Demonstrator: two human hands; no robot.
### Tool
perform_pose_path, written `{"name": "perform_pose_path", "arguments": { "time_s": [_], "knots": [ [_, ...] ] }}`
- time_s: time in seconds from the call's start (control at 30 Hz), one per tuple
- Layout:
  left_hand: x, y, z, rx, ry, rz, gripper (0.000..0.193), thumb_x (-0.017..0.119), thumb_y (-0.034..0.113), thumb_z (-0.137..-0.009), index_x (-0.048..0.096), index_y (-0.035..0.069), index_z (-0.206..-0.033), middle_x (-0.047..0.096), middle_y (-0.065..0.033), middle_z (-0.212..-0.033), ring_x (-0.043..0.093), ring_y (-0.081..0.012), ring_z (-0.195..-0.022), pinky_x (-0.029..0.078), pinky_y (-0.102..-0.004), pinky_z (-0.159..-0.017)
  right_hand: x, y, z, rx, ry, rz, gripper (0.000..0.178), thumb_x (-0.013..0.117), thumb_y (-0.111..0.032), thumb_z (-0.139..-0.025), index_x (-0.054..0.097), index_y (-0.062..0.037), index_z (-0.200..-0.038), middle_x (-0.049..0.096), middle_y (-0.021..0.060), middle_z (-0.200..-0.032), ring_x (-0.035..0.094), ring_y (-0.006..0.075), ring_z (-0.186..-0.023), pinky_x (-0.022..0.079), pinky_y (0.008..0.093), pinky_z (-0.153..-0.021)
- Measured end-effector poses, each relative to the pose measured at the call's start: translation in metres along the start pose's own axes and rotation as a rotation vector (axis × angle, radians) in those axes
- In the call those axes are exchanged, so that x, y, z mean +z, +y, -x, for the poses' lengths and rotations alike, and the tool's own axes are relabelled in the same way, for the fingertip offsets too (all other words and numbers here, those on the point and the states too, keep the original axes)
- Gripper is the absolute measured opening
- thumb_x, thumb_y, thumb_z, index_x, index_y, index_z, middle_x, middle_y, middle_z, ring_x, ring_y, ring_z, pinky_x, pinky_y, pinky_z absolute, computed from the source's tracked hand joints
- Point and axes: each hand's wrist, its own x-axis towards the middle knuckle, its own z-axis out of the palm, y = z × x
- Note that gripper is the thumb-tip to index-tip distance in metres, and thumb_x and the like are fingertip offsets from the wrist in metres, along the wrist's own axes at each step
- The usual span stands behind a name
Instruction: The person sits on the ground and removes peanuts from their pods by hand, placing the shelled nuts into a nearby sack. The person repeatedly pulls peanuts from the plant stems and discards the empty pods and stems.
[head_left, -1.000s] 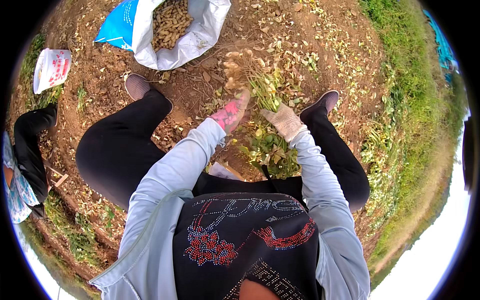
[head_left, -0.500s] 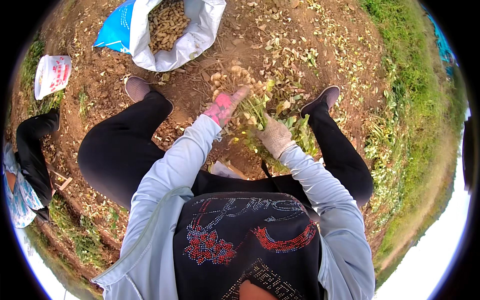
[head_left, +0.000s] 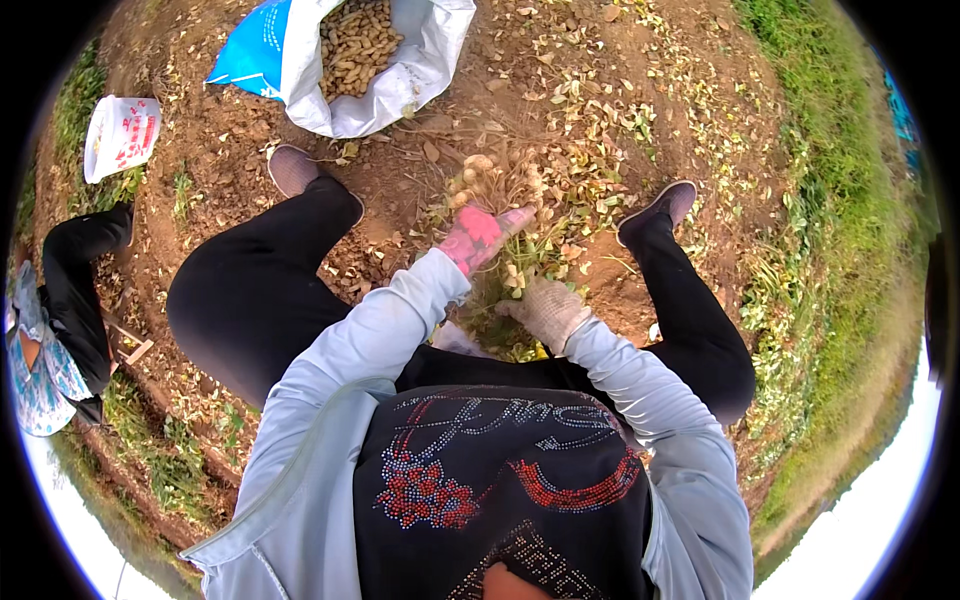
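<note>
A bunch of peanut plants [head_left: 514,258] is between my hands, above the ground between my spread legs. Its pale pods and roots [head_left: 482,178] fan out on the far side, and its leafy part hangs toward my lap. My left hand [head_left: 482,238], in a pink patterned glove, closes round the bunch just below the pods, thumb stretched to the right. Nearer my body, my right hand [head_left: 548,312] in a beige knit glove is closed on the stems and leaves; its fingertips are partly hidden.
A white and blue sack [head_left: 430,75] holding picked peanuts [head_left: 360,50] stands open ahead. A white bucket [head_left: 122,138] lies at the left, near another person's black-trousered leg [head_left: 75,275]. Dry leaves [head_left: 640,115] litter the soil; grass [head_left: 850,260] grows along the right.
My right hand has come closer to my body, and the leafy end has swung from the right toward my lap. My left hand still grips near the pods. The whole view has shifted slightly.
</note>
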Motion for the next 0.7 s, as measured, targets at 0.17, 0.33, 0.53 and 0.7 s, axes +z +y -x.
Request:
{"name": "perform_pose_path", "arguments": {
  "time_s": [0.17, 0.33, 0.53, 0.7],
  "knots": [
    [-0.004, -0.059, -0.016, -0.126, 0.165, 0.16, 0.059, 0.055, 0.044, -0.091, 0.048, 0.001, -0.131, 0.053, -0.0169, -0.129, 0.05, -0.0228, -0.12, 0.039, -0.031, -0.1, -0.006, -0.007, -0.007, 0.08, -0.182, -0.13, 0.048, 0.062, -0.036, -0.081, 0.054, -0.0025, -0.115, 0.062, 0.0254, -0.101, 0.061, 0.039, -0.094, 0.047, 0.0443, -0.084],
    [-0.014, -0.013, -0.003, -0.243, -0.043, -0.001, 0.047, 0.061, 0.027, -0.09, 0.049, 0.007, -0.131, 0.056, -0.0077, -0.127, 0.054, -0.0169, -0.115, 0.041, -0.0314, -0.099, -0.008, -0.01, 0.007, 0.103, -0.188, -0.119, 0.041, 0.058, -0.036, -0.083, 0.06, -0.0026, -0.106, 0.064, 0.0238, -0.095, 0.062, 0.0385, -0.092, 0.048, 0.044, -0.082],
    [-0.007, -0.022, -0.005, 0.054, 0.133, 0.197, 0.056, 0.061, 0.031, -0.09, 0.042, 0.006, -0.136, 0.048, -0.0077, -0.136, 0.045, -0.0184, -0.125, 0.034, -0.0329, -0.106, -0.003, -0.014, 0.006, 0.05, -0.061, -0.171, 0.036, 0.057, -0.032, -0.085, 0.059, -0.0004, -0.102, 0.065, 0.0232, -0.092, 0.063, 0.0383, -0.09, 0.049, 0.0437, -0.079],
    [-0.012, 0.026, 0.021, -0.059, 0.109, 0.157, 0.069, 0.063, 0.041, -0.087, 0.036, 0.006, -0.14, 0.04, -0.0089, -0.143, 0.036, -0.0188, -0.132, 0.026, -0.0335, -0.111, 0.003, -0.018, 0.009, 0.022, 0.001, -0.001, 0.026, 0.056, -0.026, -0.087, 0.06, -0.0011, -0.094, 0.066, 0.0197, -0.088, 0.066, 0.0352, -0.083, 0.052, 0.0419, -0.072]
  ]
}}
